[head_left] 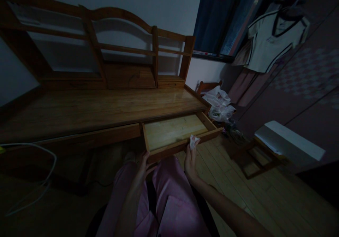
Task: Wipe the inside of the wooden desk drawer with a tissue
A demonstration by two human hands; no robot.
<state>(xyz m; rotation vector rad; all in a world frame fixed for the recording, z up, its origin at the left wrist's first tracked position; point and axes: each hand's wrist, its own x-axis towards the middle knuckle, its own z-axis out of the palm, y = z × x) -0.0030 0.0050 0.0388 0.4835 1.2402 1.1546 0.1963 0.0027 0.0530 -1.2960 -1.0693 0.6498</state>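
Right grip (190,163) holds a crumpled white tissue (194,141) at the front edge of a pulled-out drawer (172,131) just ahead; left grip (144,163) touches the drawer's near left corner, how tightly closed unclear. Beyond both stretches a wooden counter (113,104).

From where I stood, the wooden drawer (174,129) jutted out from the desk (119,102), its pale bottom showing between browner sides; a small white cloth (194,141), pinched and crumpled, sat at its front panel (165,153), right of the middle
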